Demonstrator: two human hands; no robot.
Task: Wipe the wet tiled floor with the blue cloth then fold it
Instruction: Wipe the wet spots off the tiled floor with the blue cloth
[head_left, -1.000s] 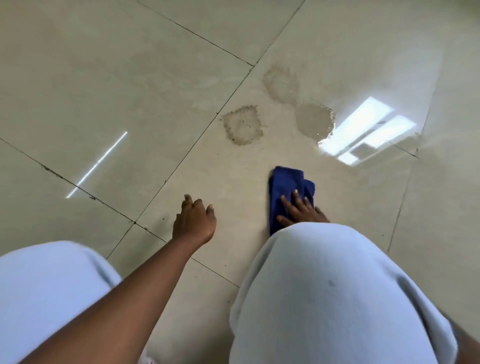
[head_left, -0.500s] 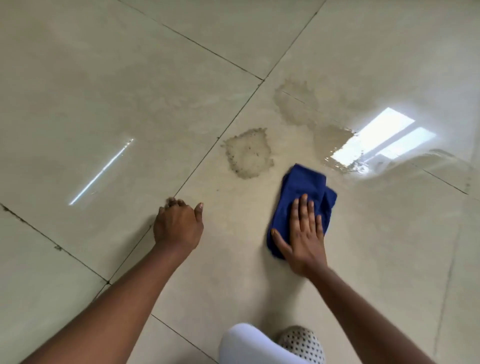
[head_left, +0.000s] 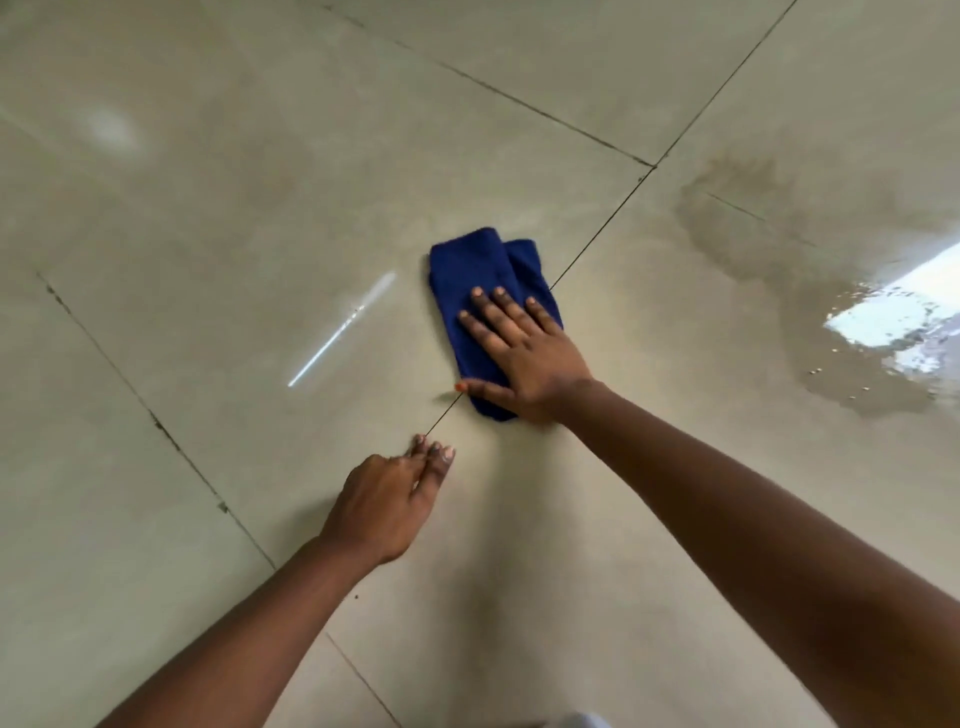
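Blue cloth (head_left: 480, 280) pinned flat under my right hand (head_left: 524, 353).
Soft, limp; I'd pinch a corner. Left hand (head_left: 387, 506) rests half-curled, empty.

Glossy, smooth beige tiled floor (head_left: 208, 218) (mirror-like glare), soft matt blue cloth (head_left: 472, 270), murky wet patch (head_left: 769, 260)

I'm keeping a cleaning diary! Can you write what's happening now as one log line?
step: wiping | right hand: flat on blue cloth | left hand: braced on tiled floor | puddle: unwiped, right of cloth | fold: not done
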